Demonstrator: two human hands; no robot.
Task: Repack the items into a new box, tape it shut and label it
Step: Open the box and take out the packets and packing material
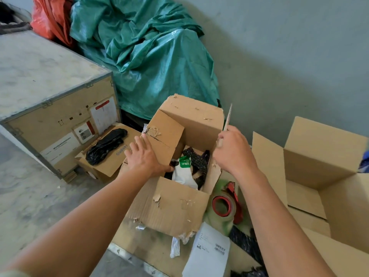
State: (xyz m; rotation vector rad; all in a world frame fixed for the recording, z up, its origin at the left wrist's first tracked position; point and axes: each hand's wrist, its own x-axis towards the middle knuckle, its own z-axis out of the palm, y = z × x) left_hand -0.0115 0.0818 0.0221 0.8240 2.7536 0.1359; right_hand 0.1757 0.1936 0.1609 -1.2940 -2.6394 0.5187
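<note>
A worn, torn cardboard box (171,206) stands open in the middle. Inside it lie a white pouch with a green label (184,172) and a dark patterned bag (196,159). My left hand (142,156) presses on the box's left flap (165,136) and folds it outward. My right hand (234,151) grips the right flap (227,118), which stands on edge. A new empty box (323,172) sits open at the right. A red tape dispenser (227,202) lies between the two boxes. A white shipping label (209,250) lies at the near side.
A large wooden crate (50,92) with metal edges stands at the left. A black plastic bag (105,145) rests on flattened cardboard beside it. A green tarpaulin (149,56) and an orange bag (50,17) are heaped against the wall. Dark patterned packaging (245,242) lies near the label.
</note>
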